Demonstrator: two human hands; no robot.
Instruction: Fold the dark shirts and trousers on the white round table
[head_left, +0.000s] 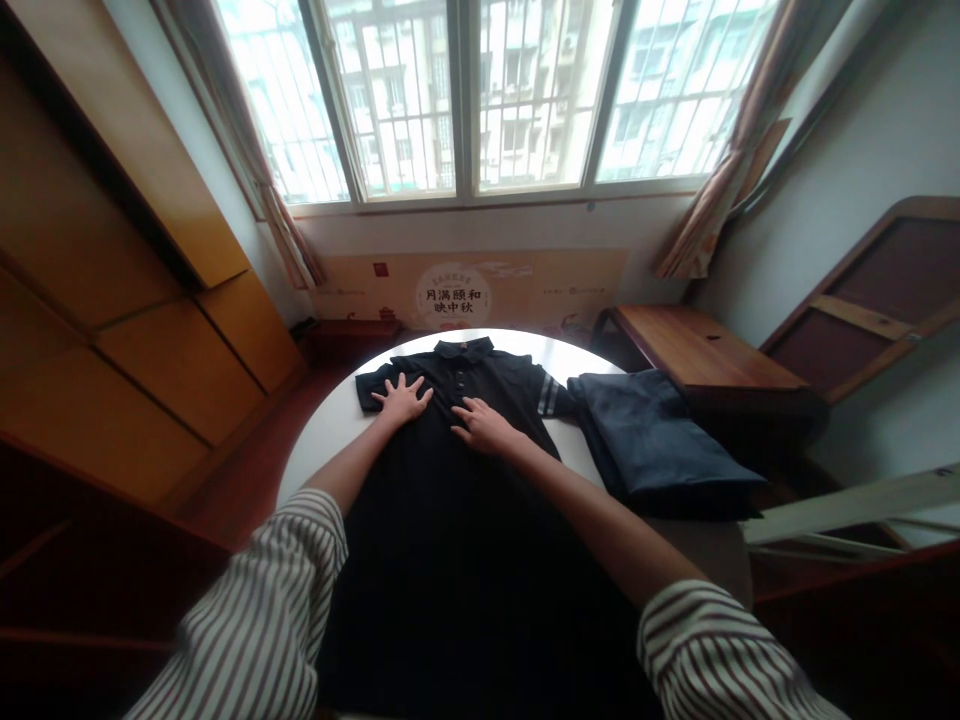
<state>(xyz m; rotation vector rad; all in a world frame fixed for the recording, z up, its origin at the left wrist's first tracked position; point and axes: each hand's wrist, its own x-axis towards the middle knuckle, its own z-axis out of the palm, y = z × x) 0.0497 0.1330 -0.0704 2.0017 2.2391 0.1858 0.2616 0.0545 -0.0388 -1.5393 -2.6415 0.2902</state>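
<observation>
A black polo shirt (pixel 442 520) lies spread out, front side up, on a round white table (pixel 319 440). Its collar points toward the window, and the sleeve on the right carries pale stripes. My left hand (pixel 403 400) rests on the shirt's upper left chest, fingers spread wide. Close to the button placket, my right hand (pixel 484 425) touches the fabric with its fingers stretched out. Neither hand grips anything. The shirt's lower part runs down toward me between my forearms, too dark to show detail.
Folded dark clothing (pixel 652 435) lies at the table's right edge. Beyond it stands a wooden desk (pixel 697 345). Wooden cabinets (pixel 150 370) line the left side. A printed banner (pixel 465 290) runs beneath the barred window (pixel 480 95). A brown-framed panel (pixel 870 290) leans on the right.
</observation>
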